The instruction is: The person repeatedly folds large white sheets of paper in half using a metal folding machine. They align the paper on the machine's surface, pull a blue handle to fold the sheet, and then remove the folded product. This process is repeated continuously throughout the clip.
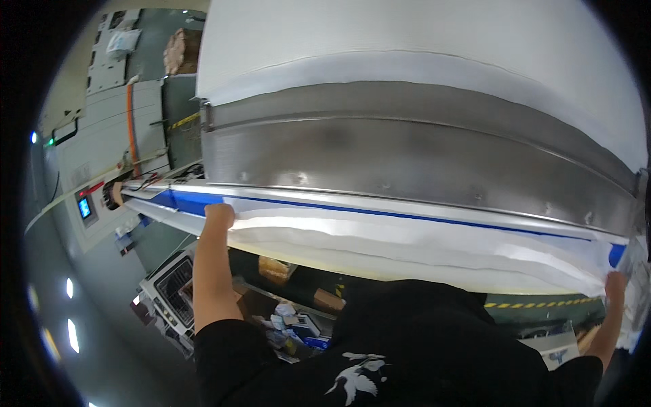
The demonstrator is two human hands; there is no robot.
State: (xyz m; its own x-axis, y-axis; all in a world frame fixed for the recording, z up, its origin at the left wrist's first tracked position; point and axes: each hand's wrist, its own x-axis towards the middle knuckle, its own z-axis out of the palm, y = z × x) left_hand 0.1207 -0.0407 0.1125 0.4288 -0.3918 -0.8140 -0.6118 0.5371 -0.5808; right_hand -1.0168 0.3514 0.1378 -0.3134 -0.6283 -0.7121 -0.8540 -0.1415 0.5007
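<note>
A wide white sheet (407, 237) of thin, pliable material stretches across in front of me, with wavy folds along it. My left hand (219, 214) is closed on its left end, beside a bare stretch of the long blue strip (178, 202). Far to the right, my right hand (616, 283) pinches the sheet's right corner, just below the other visible end of the blue strip. The fingertips of both hands are partly hidden. Whether the sheet is cloth or paper I cannot tell.
Beyond the sheet runs a long metal panel (380, 152), with white material (420, 27) above it. At left stand a machine cabinet with a small lit screen (85, 207) and an orange tube (131, 129). Boxes and loose packets (288, 322) lie below, near my left arm.
</note>
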